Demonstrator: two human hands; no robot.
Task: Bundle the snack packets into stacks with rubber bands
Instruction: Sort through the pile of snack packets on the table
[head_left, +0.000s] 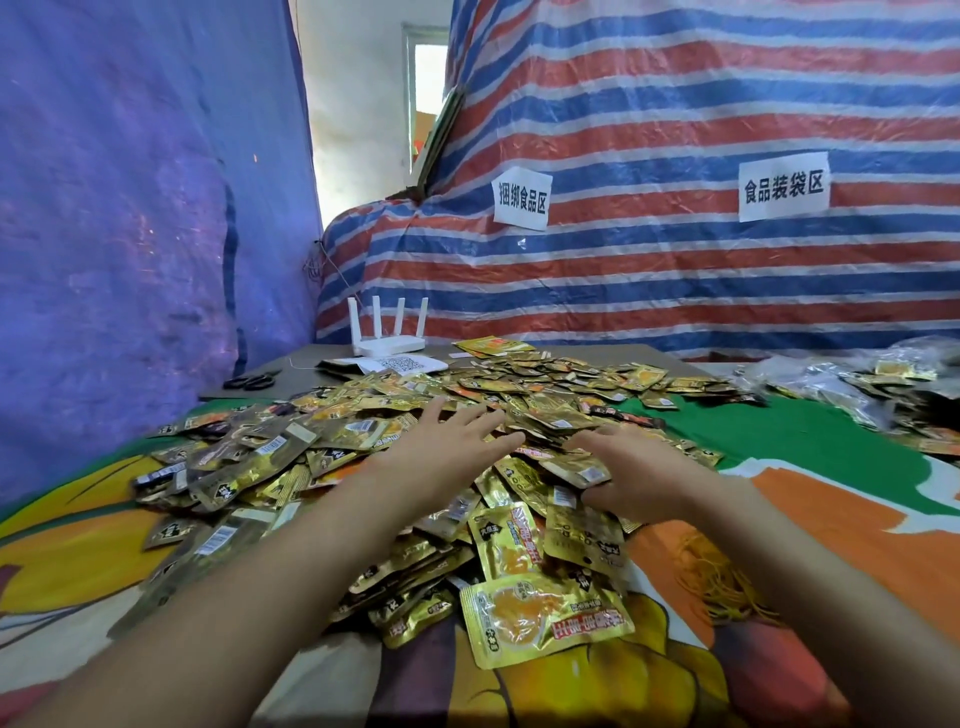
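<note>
Packet heap (332, 436) lies dead ahead under both: left grip (447, 441) flat on top, fingers straight; right grip (639, 467) fingertips buried, closure can't tell; rubber bands (722, 577) nearer right grip.

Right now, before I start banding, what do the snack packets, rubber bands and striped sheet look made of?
The snack packets seem metallised plastic film: glossy gold, bright glints, flat sealed edges. The rubber bands are thin yellow-orange loops in a limp tangle, probably rubber, matte. The striped sheet is likely woven plastic tarpaulin: sharply creased, faint sheen.
</note>
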